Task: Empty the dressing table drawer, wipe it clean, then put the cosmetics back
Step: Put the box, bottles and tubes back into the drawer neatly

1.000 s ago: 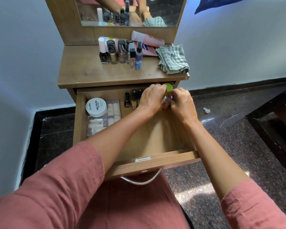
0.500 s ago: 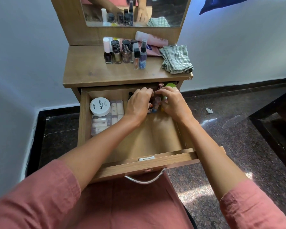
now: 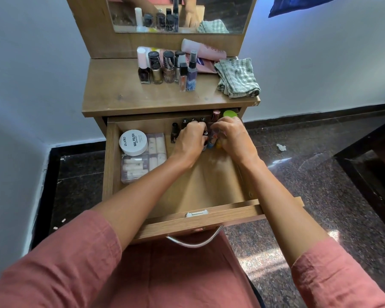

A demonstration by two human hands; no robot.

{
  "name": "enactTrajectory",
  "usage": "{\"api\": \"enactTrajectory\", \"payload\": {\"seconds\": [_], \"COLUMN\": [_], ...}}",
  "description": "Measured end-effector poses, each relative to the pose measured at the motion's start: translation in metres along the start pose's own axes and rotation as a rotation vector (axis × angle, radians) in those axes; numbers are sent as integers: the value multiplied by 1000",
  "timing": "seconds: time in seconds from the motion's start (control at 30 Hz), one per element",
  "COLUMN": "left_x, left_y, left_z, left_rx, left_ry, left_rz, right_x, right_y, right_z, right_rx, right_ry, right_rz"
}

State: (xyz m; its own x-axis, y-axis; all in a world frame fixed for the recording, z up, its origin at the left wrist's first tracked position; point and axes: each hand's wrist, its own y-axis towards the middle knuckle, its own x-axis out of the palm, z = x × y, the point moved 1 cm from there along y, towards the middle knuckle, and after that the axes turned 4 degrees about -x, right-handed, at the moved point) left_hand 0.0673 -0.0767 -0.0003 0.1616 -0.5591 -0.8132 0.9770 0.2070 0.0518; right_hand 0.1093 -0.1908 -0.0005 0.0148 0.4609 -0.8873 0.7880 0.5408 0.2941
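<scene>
– Where are your hands?

– Both are inside the open drawer (image 3: 109,156), toward its back edge and right of the middle. My left hand (image 3: 190,142) and right hand (image 3: 235,138) sit knuckles up, almost touching, with a cluster of little bottles (image 3: 210,142) between them.

– Are you holding them?

– Yes. The fingers of both hands are curled in around that cluster, the left from one side and the right from the other. My knuckles hide how many each hand has, so I cannot tell.

– What else is in the drawer?

– A white jar (image 3: 133,142) marked nail polish sits near the back left corner. It rests on the back end of a clear box (image 3: 142,168) of pale tubes that lies along the left wall. Black-capped bottles (image 3: 193,120) stand upright along the back edge, just behind my left hand. A green lid (image 3: 230,113) shows at the back right corner.

– And on top?

– On the tabletop (image 3: 125,96), a row of bottles (image 3: 167,67) stands near the back edge. A pink tube (image 3: 203,50) lies behind them, below the mirror (image 3: 231,16). A folded checked cloth (image 3: 237,77) sits at the right edge.
</scene>
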Motion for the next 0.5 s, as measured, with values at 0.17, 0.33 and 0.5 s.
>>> {"api": "enactTrajectory", "payload": {"seconds": [0.17,0.33,0.5], "left_x": [3,4,0], "left_y": [2,3,5], "left_z": [5,5,4], "left_rx": [18,1,-24], "left_ry": [-2,-3,-14], "left_rz": [4,7,11], "right_x": [-1,-1,-2], "right_y": [0,-2,-2], "right_z": [-1,-1,-1], "right_rx": [3,9,18], "right_ry": [-13,-13,0], "right_rz": [10,10,43]}}
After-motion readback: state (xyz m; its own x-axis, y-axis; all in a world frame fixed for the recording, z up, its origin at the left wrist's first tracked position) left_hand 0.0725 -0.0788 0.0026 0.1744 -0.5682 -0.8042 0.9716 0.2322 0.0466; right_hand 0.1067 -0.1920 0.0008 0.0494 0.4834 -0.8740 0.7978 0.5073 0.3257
